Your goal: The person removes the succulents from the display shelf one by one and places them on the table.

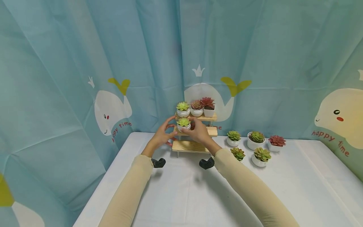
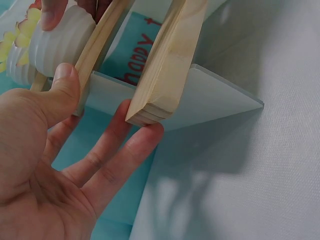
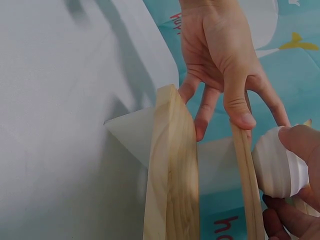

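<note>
A three-tier wooden display stand (image 1: 188,146) with clear side supports stands at the far edge of the table. My right hand (image 1: 200,131) pinches the ribbed white pot (image 3: 272,162) of a light green artificial succulent (image 1: 183,121), at the left end of the middle shelf. The pot's base is at the shelf surface. At the stand's left end, my left hand (image 1: 161,136) holds the middle shelf (image 2: 95,55), its thumb on the front edge. Two of its fingertips touch the end of the bottom shelf (image 2: 167,75).
Along the top shelf stand a green succulent (image 1: 183,108), a pinkish one (image 1: 197,108) and a dark red one (image 1: 208,107). Several potted succulents, including a red one (image 1: 276,143), stand right of the stand on the white table (image 1: 175,195). A blue whale-print curtain (image 1: 158,63) hangs close behind.
</note>
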A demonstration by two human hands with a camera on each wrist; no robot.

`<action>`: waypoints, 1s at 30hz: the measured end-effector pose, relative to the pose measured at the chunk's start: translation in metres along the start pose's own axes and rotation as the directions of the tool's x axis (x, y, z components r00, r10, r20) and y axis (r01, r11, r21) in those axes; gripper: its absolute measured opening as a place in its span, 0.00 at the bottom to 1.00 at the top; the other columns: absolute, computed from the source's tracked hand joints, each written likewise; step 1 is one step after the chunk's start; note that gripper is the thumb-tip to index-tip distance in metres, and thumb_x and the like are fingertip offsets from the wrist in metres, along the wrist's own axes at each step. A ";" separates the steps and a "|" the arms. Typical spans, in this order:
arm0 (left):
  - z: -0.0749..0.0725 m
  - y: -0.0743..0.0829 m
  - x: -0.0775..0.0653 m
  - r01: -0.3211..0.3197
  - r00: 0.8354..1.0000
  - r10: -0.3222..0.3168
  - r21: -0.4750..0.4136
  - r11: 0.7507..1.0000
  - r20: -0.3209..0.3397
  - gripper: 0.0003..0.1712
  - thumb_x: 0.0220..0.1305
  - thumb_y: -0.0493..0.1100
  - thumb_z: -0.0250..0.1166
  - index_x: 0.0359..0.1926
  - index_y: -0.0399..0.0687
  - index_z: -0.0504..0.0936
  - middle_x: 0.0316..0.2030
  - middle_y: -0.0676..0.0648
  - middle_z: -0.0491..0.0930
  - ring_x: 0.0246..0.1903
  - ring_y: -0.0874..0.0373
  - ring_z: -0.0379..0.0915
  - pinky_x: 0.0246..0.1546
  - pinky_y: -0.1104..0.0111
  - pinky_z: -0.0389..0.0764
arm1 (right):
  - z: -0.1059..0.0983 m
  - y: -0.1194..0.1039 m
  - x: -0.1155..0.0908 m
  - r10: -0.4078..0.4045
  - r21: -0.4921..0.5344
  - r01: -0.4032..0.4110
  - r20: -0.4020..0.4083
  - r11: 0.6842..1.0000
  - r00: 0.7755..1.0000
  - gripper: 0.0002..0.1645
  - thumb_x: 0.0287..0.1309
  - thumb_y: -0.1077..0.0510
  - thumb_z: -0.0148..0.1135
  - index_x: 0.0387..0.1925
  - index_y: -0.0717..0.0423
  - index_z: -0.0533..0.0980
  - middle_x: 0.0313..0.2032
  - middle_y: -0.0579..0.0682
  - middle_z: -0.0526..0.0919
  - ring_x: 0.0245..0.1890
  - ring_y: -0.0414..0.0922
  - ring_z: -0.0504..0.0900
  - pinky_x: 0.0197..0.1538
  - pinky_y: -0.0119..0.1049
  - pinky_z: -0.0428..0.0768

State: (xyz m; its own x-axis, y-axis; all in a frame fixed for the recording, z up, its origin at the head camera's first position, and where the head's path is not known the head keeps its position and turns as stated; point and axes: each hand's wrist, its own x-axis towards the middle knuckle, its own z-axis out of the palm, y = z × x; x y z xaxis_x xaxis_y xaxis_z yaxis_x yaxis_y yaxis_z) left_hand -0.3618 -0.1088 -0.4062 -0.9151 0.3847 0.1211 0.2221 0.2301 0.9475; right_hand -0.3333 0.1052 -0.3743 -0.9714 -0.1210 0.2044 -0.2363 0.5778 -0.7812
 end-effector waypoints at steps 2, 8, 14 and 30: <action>0.000 0.000 0.000 0.002 1.000 -0.002 -0.005 1.000 0.003 0.45 0.72 0.40 0.66 0.80 0.73 0.54 0.72 0.36 0.63 0.35 0.41 0.86 0.32 0.36 0.84 | 0.000 0.000 0.000 0.000 0.003 0.000 0.002 1.000 1.000 0.41 0.64 0.45 0.72 0.70 0.58 0.68 0.50 0.58 0.83 0.49 0.52 0.82 0.50 0.49 0.82; 0.000 0.000 0.000 0.004 1.000 -0.004 -0.008 1.000 0.005 0.45 0.72 0.40 0.66 0.80 0.73 0.54 0.72 0.37 0.63 0.35 0.43 0.86 0.33 0.36 0.84 | -0.003 0.000 -0.001 -0.009 0.017 0.009 0.012 1.000 1.000 0.40 0.62 0.47 0.74 0.69 0.59 0.70 0.53 0.59 0.83 0.52 0.52 0.83 0.52 0.48 0.84; 0.000 0.001 0.000 0.003 1.000 -0.003 0.001 1.000 -0.004 0.45 0.72 0.39 0.66 0.80 0.72 0.56 0.72 0.38 0.63 0.35 0.44 0.86 0.32 0.35 0.84 | -0.011 -0.002 -0.004 -0.065 0.016 0.064 0.044 0.998 0.997 0.39 0.60 0.49 0.76 0.67 0.59 0.72 0.53 0.59 0.83 0.52 0.54 0.84 0.51 0.48 0.85; -0.001 0.002 0.000 0.017 1.000 -0.017 -0.009 1.000 0.011 0.45 0.72 0.40 0.66 0.80 0.72 0.54 0.72 0.38 0.63 0.35 0.44 0.87 0.34 0.34 0.83 | -0.041 -0.006 -0.011 -0.169 0.073 0.164 0.067 0.984 0.983 0.40 0.58 0.52 0.77 0.67 0.61 0.72 0.55 0.60 0.82 0.52 0.55 0.83 0.54 0.51 0.83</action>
State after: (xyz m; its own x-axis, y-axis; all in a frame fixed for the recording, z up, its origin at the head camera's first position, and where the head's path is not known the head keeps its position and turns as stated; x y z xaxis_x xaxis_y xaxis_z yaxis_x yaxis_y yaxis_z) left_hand -0.3617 -0.1091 -0.4038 -0.9148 0.3909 0.1014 0.2033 0.2287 0.9520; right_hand -0.3207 0.1362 -0.3477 -0.9170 -0.2704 0.2932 -0.3932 0.4897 -0.7782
